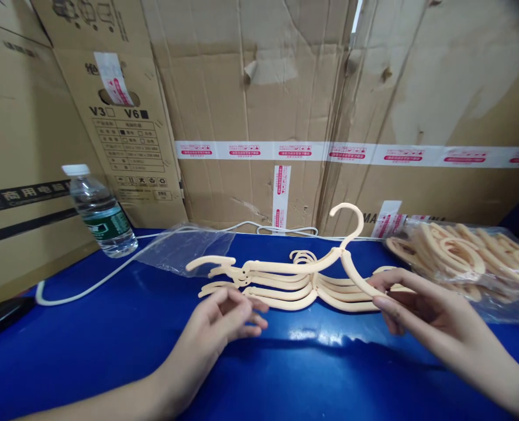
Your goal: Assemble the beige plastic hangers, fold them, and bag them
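Blue, glossy table carries everything in front of you. Cardboard boxes wall off its far edge. One water bottle stands upright at the far left. One white cable runs from behind the boxes along the table towards a black object at the left edge. One empty clear bag lies flat just behind the left end of the hanger stack. A second clear bag, full of the same cream hangers, sits at the far right, close beside your right hand. Nothing lies between your hands and the stack.

The stack rests mid-table between your hands. Its long axis runs left to right, and the arm tips on the left curl up. At least four hangers lie in it; they overlap too much for an exact count.

The top hanger is tilted up off the others, its hook raised and pointing towards the boxes. Your right hand pinches that hanger's right arm between thumb and forefinger, with the other fingers stretched out beneath. Your left hand is loosely curled, palm turned inward, holding nothing. Its fingertips are just beside the lowest arms on the left; you cannot tell whether they touch.
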### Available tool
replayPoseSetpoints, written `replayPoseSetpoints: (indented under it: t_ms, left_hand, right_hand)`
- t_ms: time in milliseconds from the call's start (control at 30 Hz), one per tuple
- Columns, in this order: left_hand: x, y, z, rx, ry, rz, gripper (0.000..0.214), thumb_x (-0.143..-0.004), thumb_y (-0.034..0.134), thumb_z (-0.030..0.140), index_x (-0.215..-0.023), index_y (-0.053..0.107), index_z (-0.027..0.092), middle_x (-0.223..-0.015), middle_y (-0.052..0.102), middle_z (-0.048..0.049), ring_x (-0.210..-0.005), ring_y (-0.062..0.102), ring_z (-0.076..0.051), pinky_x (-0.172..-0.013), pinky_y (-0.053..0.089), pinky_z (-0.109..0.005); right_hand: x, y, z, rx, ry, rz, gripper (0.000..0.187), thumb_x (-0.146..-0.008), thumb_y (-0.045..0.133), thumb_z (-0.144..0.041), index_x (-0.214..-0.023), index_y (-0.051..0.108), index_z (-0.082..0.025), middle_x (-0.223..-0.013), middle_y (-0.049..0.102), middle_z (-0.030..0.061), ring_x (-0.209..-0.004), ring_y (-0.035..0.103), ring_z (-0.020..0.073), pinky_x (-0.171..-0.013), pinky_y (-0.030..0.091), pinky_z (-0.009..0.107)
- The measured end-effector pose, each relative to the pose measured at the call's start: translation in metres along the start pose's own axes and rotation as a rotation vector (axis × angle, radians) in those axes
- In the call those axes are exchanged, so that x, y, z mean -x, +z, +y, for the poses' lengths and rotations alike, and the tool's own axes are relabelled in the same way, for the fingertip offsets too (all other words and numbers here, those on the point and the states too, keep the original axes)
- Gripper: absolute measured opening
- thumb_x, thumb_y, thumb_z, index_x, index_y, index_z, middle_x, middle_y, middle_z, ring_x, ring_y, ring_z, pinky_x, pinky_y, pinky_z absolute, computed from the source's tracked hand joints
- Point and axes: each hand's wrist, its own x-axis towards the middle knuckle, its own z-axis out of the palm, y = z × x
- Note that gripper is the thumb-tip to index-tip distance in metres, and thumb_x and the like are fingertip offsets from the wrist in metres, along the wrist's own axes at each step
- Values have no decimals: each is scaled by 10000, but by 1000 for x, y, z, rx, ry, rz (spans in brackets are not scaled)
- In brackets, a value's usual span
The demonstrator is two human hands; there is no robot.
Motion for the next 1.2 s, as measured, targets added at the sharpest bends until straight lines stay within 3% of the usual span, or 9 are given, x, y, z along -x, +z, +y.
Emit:
replayPoseSetpoints:
  t_ms: [100, 200, 300, 467, 533, 667, 800, 1033, 1200]
  left_hand:
    - [17, 9, -12, -363, 293, -268, 72, -827, 715, 266, -812, 779, 236, -927, 769, -123, -952, 663, -320, -922, 465, -436]
    - [31, 17, -26, -493, 506, -282, 246, -942, 559, 246, -983, 797, 291, -1085, 759, -119, -1142, 613, -354, -1097, 296, -487]
    - [30, 12, -30, -678, 565, -259, 302, -917, 624, 306, -1208, 703, 290, -1274, 672, -104, -1246, 556, -370, -1144, 243, -522]
    - [17, -3, -10, -1364, 603, -525, 567, -951, 530, 486, -1454, 451, 237, -1499, 448, -65, -1354, 460, -336, -1127, 354, -518]
    - [15, -3, -1, -1489, 605, -541, 624, -958, 470, 545, -1485, 397, 219, -1521, 402, -71, -1381, 418, -346, -1129, 351, -533]
    - [13, -1, 2, -1516, 518, -545, 765, -927, 470, 614, -1543, 225, 233, -1566, 271, -90, -1412, 341, -378, -1137, 316, -572]
    - [1, -4, -8, -1502, 432, -501, 785, -934, 405, 648, -1549, 136, 241, -1594, 168, -73, -1463, 207, -356, -1164, 248, -585]
    - [-50, -7, -2, -1550, 272, -528, 804, -955, 234, 679, -1552, 151, 147, -1604, 74, -111, -1487, 49, -325, -1189, 116, -580]
    - [-65, -9, 1, -1556, 269, -503, 808, -955, 205, 682, -1552, 176, 138, -1609, 77, -105, -1491, 43, -304, -1197, 104, -554]
  right_hand:
    - [-4, -6, 4, 41, -3, -85, 216, -900, 587, -431, -946, 617, -222, -728, 631, 16, -579, 602, 158, -490, 519, 239]
    - [-4, -6, 6, 156, -37, -199, 186, -922, 547, -385, -855, 588, -216, -798, 646, 35, -678, 617, 169, -570, 533, 252]
    - [-1, -2, 8, 296, -66, -304, 144, -924, 503, -289, -812, 549, -213, -792, 635, 40, -701, 614, 178, -610, 534, 281]
    - [4, 8, 9, 498, -150, -311, 134, -881, 455, -173, -896, 587, -192, -1040, 624, 131, -938, 627, 242, -797, 552, 390]
    - [8, 14, 11, 550, -178, -246, 270, -922, 419, -213, -1130, 585, -168, -1239, 589, 180, -1138, 585, 283, -927, 519, 453]
    - [11, 26, 22, 684, -124, -283, 653, -982, 375, -494, -1504, 314, -106, -1548, 346, 209, -1450, 265, 361, -1117, 320, 606]
    - [-7, 33, 36, 758, -72, -389, 730, -990, 281, -564, -1530, 270, -72, -1575, 257, 208, -1469, 195, 344, -1161, 215, 604]
    - [-69, 40, 58, 774, -119, -406, 671, -1014, 219, -485, -1522, 286, -52, -1570, 261, 209, -1469, 213, 318, -1179, 209, 549]
    - [-87, 43, 70, 761, -120, -397, 669, -999, 289, -499, -1508, 332, -67, -1567, 293, 199, -1465, 227, 325, -1188, 206, 529]
